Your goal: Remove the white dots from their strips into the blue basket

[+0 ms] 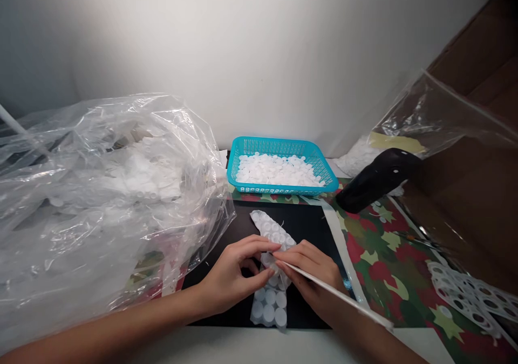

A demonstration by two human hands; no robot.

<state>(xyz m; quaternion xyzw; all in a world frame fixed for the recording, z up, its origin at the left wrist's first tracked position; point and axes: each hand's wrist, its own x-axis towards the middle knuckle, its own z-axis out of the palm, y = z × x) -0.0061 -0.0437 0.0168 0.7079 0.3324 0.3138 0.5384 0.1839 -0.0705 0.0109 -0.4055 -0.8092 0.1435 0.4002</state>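
A flexible sheet of white round pads lies on a black mat, running from the lower middle up toward the basket. My left hand pinches the sheet near its middle with thumb and fingers. My right hand meets it there, fingertips on the sheet, and holds a thin white strip that reaches down to the right past the mat. Both hands hide the sheet's central part, so the pads there cannot be made out.
A turquoise plastic basket of loose white discs stands beyond the mat. A large clear plastic bag of white pieces fills the left. On camouflage-patterned paper at right lies a perforated white sheet; a black object lies farther back.
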